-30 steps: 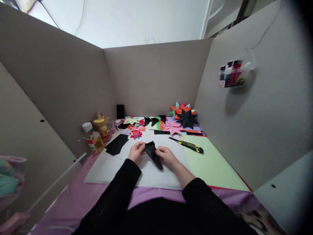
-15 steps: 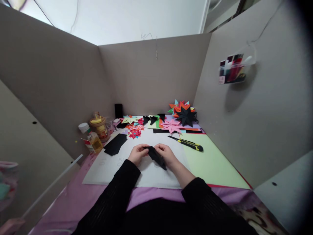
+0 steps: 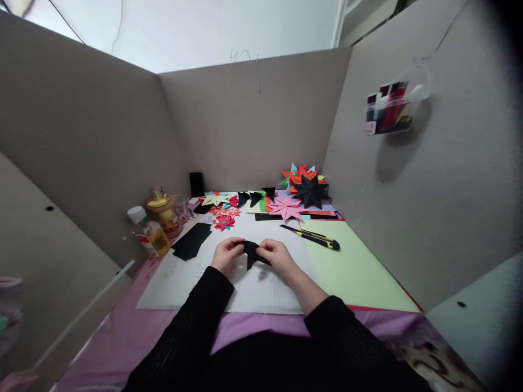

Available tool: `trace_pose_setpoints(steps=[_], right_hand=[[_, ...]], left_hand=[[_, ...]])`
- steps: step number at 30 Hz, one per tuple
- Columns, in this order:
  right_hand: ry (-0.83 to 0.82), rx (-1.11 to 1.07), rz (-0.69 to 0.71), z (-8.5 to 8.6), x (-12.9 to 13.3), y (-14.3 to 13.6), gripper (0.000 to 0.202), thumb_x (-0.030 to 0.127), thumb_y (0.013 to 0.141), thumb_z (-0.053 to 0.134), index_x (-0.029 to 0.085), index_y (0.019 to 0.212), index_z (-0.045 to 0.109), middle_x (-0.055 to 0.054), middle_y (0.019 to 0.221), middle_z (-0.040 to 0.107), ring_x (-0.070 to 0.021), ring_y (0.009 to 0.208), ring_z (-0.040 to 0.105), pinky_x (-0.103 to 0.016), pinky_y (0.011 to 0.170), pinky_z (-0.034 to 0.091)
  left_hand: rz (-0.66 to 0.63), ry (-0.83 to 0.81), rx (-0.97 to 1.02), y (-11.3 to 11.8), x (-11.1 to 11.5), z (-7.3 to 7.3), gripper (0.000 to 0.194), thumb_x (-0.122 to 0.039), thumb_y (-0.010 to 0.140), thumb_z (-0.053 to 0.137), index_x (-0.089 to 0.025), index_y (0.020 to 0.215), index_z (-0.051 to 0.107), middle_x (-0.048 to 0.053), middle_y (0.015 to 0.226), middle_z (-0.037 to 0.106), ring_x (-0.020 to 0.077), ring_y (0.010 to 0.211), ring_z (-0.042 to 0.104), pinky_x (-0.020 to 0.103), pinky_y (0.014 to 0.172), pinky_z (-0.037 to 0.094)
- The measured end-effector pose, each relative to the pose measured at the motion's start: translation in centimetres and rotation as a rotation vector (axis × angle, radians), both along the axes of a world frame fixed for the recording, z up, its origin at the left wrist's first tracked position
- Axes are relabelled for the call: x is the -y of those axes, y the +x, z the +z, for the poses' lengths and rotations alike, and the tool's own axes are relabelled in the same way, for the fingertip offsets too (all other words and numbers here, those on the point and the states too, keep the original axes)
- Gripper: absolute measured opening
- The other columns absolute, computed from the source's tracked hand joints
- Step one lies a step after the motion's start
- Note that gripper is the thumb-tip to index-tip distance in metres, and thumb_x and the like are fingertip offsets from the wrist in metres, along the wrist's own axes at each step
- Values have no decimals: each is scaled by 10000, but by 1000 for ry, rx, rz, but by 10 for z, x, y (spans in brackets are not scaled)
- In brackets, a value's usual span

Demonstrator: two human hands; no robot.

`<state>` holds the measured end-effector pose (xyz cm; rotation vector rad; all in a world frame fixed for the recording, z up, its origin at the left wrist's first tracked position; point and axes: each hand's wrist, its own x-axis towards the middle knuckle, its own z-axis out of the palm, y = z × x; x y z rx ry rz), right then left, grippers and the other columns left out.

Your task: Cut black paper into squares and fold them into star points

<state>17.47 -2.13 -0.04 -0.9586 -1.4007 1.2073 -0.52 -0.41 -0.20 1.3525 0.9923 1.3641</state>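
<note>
Between my hands is a folded piece of black paper (image 3: 251, 254), with a pointed part hanging down in the middle. My left hand (image 3: 227, 255) pinches its left edge, thumb against fingers. At its right side my right hand (image 3: 278, 256) grips it the same way. Both hands are just above a white sheet (image 3: 180, 294). Flat black paper pieces (image 3: 192, 241) lie to the left of my left hand. Beyond my right hand is a yellow and black utility knife (image 3: 316, 238), its blade pointing left.
Folded paper stars, one black (image 3: 311, 190) and one pink (image 3: 286, 208), are at the back right. Small black folded pieces (image 3: 255, 198) lie at the back. A light green sheet (image 3: 359, 267) is on the right. A bottle (image 3: 157, 237) stands left, near grey partition walls (image 3: 253, 125).
The black paper has been turned and its shape has changed: before, it slanted down to the right as a long strip; now a point hangs between my hands. Both hands still hold it.
</note>
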Motion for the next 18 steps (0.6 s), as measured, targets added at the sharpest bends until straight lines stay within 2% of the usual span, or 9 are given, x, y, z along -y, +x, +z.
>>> trace_pose_setpoints(steps=[4,7,10,15,18], right_hand=[[59,89,7,11,8,3,156,285,688,655,154,611,620,28,545,560,-109,524,484,-234,525,363],[126,129,0,24,19,2,110,259,713,633,159,671,650,6,616,615,-121,572,528,-236,550,393],[198,146,-21,38,29,-1,101,254,744,611,170,746,667,-13,691,655,-130,612,560,-244,577,424],[340,175,-50,56,42,-6,72,199,740,613,187,711,677,-30,711,668,-152,677,591,-262,620,448],[442,203,-57,64,47,-7,98,178,768,594,200,767,689,-35,751,687,-161,722,621,-281,683,474]], left_hand=[[28,189,-135,-2,10,16,142,-281,666,738,-176,762,744,75,868,720,201,841,654,319,780,515],[30,320,-218,-4,24,30,98,-263,716,708,-207,779,756,55,771,720,179,742,652,302,724,519],[49,434,-268,-6,38,40,104,-240,763,678,-225,832,755,49,788,724,169,732,653,294,714,517],[51,563,-307,-9,53,48,133,-214,809,641,-229,891,745,57,837,730,174,773,665,296,709,527],[46,608,-307,-10,57,49,140,-200,817,633,-232,902,740,60,866,732,180,809,669,307,731,530]])
